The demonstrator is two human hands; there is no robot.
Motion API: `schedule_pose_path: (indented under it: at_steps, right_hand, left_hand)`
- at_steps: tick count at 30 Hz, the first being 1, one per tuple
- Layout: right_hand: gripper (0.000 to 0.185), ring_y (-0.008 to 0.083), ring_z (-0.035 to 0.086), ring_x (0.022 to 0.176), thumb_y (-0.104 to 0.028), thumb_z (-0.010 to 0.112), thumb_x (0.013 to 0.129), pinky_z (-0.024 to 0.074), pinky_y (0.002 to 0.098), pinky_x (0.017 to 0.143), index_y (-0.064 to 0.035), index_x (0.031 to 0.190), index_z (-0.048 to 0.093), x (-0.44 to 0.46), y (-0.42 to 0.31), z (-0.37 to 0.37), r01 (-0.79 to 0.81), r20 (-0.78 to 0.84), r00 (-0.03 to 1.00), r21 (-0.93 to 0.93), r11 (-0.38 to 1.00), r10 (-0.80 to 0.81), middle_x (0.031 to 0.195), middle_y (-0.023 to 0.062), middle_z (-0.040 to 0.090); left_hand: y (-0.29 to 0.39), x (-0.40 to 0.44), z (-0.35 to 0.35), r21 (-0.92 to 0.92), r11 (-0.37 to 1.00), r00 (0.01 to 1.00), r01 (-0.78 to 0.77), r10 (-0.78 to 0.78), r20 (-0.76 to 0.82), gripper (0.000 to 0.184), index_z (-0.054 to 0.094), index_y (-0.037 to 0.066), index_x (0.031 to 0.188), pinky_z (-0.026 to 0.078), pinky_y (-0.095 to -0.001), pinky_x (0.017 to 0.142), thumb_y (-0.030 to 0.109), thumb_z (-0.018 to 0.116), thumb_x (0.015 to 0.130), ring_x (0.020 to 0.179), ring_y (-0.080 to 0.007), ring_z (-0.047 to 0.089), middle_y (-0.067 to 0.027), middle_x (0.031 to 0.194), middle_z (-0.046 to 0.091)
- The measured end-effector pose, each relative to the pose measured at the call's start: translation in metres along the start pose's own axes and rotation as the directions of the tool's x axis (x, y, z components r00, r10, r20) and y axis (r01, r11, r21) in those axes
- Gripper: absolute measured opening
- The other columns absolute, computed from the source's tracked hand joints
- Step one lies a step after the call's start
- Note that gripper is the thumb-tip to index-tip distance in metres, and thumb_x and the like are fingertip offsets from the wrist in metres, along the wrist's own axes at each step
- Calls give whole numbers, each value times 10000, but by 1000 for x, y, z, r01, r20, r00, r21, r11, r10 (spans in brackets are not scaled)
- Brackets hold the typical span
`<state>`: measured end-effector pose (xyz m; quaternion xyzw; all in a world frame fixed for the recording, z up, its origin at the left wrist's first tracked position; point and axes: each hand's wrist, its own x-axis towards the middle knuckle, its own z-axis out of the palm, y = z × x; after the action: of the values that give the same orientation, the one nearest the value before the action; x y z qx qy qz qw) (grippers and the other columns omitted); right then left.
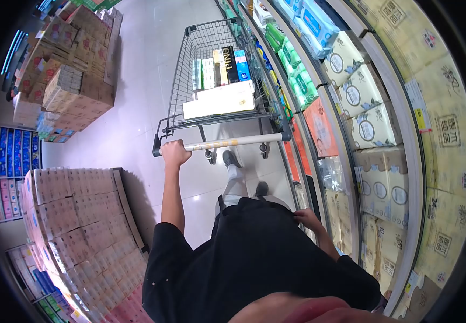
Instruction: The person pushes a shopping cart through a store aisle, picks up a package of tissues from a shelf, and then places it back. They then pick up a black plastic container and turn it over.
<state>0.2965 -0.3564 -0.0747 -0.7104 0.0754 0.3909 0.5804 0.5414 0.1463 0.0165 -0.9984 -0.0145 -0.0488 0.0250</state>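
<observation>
My left hand (175, 153) is wrapped around the left end of the pale handlebar (233, 142) of a shopping cart. The wire cart (182, 70) is in front of me, holding a long white pack (219, 105) near the handle. Behind that pack stand several smaller packs, among them a black box (228, 64) and a blue pack (242, 65). Off the handlebar, my right hand (307, 218) is at the right side of my black shirt (260, 237), its fingers closed at the hem. Its fingertips are partly hidden against the cloth.
Shelves of tissue packs (359, 97) run close along my right, with green packs (297, 72) farther ahead. On the left stand a pallet of pink packs (82, 215) and stacked cartons (77, 81). Glossy tiled floor (141, 102) lies between them.
</observation>
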Motion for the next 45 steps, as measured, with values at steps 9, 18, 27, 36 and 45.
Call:
schedule_pose_path:
  at_steps: [9, 18, 27, 36, 45]
  right_hand:
    - [135, 139, 640, 694, -50, 673, 737, 500, 259, 616, -15, 866, 652, 82, -66, 28, 185, -510, 828, -143, 972, -233, 770, 72, 661]
    - [153, 259, 641, 784, -137, 637, 784, 499, 346, 701, -30, 889, 669, 162, -114, 25, 183, -308, 873, -513, 839, -379, 862, 133, 655]
    - [209, 261, 650, 773, -182, 577, 785, 490, 342, 688, 3, 809, 672, 208, -184, 35, 170, -328, 881, -454, 875, -341, 773, 162, 652]
    - [177, 266, 638, 686, -167, 593, 740, 482, 340, 628, -6, 759, 664, 263, -234, 7, 247, -111, 937, -464, 851, -332, 707, 157, 636]
    - [146, 211, 637, 622, -169, 674, 684, 483, 324, 597, -35, 743, 685, 357, -284, -34, 362, 126, 930, -482, 798, -346, 672, 102, 652]
  left_hand:
    - [-25, 82, 4, -30, 999, 1000, -27, 27, -6, 189, 645, 72, 595, 490, -374, 537, 246, 607, 530, 510, -310, 604, -141, 570, 609]
    - [-46, 156, 9, -144, 989, 999, -22, 27, 30, 166, 652, 57, 585, 499, -386, 532, 217, 624, 549, 535, -320, 618, -166, 578, 607]
    - [-66, 225, 23, -182, 981, 998, -68, 65, -19, 150, 663, 66, 606, 488, -392, 512, 199, 600, 575, 508, -324, 603, -165, 562, 598]
    - [-76, 288, 22, -153, 987, 999, -39, 44, 29, 172, 665, 54, 621, 490, -401, 520, 208, 600, 583, 536, -333, 615, -172, 589, 610]
    - [-93, 343, 23, -108, 994, 997, 11, -3, 78, 238, 665, 60, 626, 505, -400, 565, 279, 656, 534, 553, -337, 619, -169, 600, 622]
